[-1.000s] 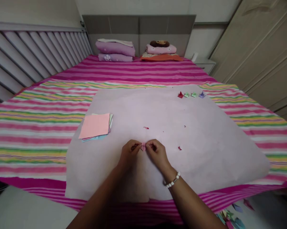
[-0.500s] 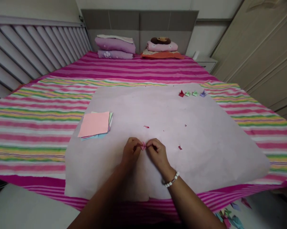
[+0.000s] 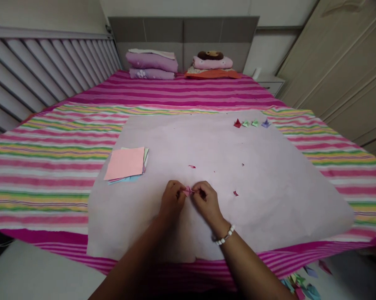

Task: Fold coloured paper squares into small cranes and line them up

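Observation:
A small pink origami piece (image 3: 188, 191) is pinched between both hands, above the pale sheet (image 3: 269, 175) spread on the bed. My left hand (image 3: 173, 197) closes its thumb and fingers on the left side of the folded paper. On the opposite side, my right hand (image 3: 207, 200) grips a pointed end of it with the fingertips. The fingers partly cover the paper. Beyond the hands lies a thin red paper scrap (image 3: 192, 166), and another dark red scrap (image 3: 235, 193) is to the right of my right hand.
A stack of square coloured paper (image 3: 125, 162) sits at the sheet's left. Several small folded paper figures, including a red one (image 3: 237, 123) and a purple one (image 3: 265, 123), line the far right corner. More folded paper pieces (image 3: 300, 285) lie below the bed's edge, lower right.
The pink origami piece has turned slightly between my fingers, and more of its left face shows. Both hands keep nearly the same place. The camera view has shifted slightly.

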